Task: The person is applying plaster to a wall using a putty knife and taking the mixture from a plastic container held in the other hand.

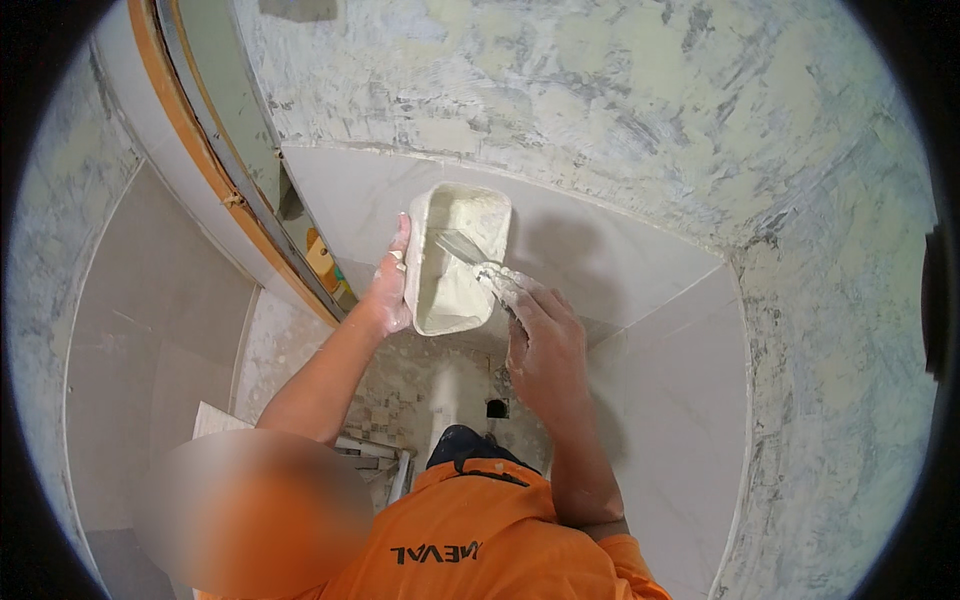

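**Holding a Tub of Paste While Scraping: Risks and Contents**

Gripping the tub [455,262] by its left long wall, the left hand [388,290] has its fingers closed over the rim, thumb outside and fingertips hidden inside or behind the wall. The tub is a white rectangular plastic container, held in the air in front of the tiled wall [600,250], tilted so that its open side faces the camera.

The right hand [545,350] is closed around the handle of a putty knife [468,250]. The handle itself is caked with pale paste and mostly covered by the fingers. The metal blade reaches into the tub and rests against its inner face.

**Contents.** The tub holds a thin layer of off-white paste smeared over its bottom and walls. No deep mass shows; the quantity appears low. No other container can be made out.

**What could go wrong**

- One-sided grip: the tub is supported along one wall only. Blade pressure toward the free side could twist it out of the fingers.
- Tilt: with the open side this steep, loosened paste could slide off the lower rim onto the debris-strewn floor [420,390] below.
- Slippery handle: the paste coating on the handle and fingers could let the knife turn in the grip.
- Splatter: a flick of the blade off the rim could mark the finished tiles.
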A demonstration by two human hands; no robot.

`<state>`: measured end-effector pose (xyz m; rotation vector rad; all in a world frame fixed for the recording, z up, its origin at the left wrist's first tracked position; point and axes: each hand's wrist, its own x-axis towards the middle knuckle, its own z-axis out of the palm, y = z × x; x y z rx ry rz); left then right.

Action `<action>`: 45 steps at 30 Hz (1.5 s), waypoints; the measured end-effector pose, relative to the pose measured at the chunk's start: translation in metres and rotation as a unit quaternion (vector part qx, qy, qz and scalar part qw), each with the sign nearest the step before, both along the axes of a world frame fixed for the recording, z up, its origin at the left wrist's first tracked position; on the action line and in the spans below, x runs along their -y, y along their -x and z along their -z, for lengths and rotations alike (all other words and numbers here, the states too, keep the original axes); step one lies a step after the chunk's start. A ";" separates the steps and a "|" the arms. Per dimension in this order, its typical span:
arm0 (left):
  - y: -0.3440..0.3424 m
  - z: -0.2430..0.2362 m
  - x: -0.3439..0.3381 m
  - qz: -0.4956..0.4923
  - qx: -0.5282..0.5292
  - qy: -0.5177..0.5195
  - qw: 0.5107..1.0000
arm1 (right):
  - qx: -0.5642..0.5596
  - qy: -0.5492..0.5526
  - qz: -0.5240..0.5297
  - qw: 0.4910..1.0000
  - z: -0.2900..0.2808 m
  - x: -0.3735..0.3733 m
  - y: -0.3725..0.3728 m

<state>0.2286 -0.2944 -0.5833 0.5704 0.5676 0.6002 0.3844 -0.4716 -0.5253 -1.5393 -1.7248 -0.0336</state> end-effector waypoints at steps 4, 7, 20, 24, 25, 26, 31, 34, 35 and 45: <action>0.002 0.014 -0.005 0.002 0.007 -0.024 1.000 | 0.013 0.006 0.017 1.000 0.026 0.014 0.019; 0.013 0.014 -0.015 -0.058 -0.005 -0.018 0.998 | -0.030 0.053 -0.004 0.998 0.042 0.015 0.034; 0.033 0.023 -0.028 -0.025 -0.009 -0.036 0.999 | -0.093 0.028 0.086 0.992 0.101 -0.002 0.044; 0.033 0.020 -0.030 -0.034 -0.065 -0.014 0.997 | -0.171 0.116 0.037 0.978 0.100 0.001 0.054; 0.029 0.020 -0.028 -0.033 -0.066 -0.015 0.997 | -0.172 0.114 0.037 0.978 0.101 0.002 0.051; 0.022 0.022 -0.024 -0.051 -0.077 -0.019 0.996 | -0.167 0.103 0.021 0.980 0.105 0.002 0.047; 0.015 0.010 -0.027 -0.047 -0.008 -0.042 0.998 | -0.292 0.161 -0.004 0.943 0.081 0.002 0.037; -0.011 -0.005 -0.021 -0.100 -0.035 -0.068 0.992 | -0.529 0.212 -0.020 0.821 0.041 0.004 0.026; -0.017 -0.017 -0.017 -0.095 -0.042 -0.075 0.992 | -0.536 0.205 -0.022 0.818 0.027 0.004 0.022; -0.031 -0.068 -0.002 -0.020 0.012 -0.028 0.999 | -0.657 0.131 0.015 0.742 -0.045 -0.034 0.002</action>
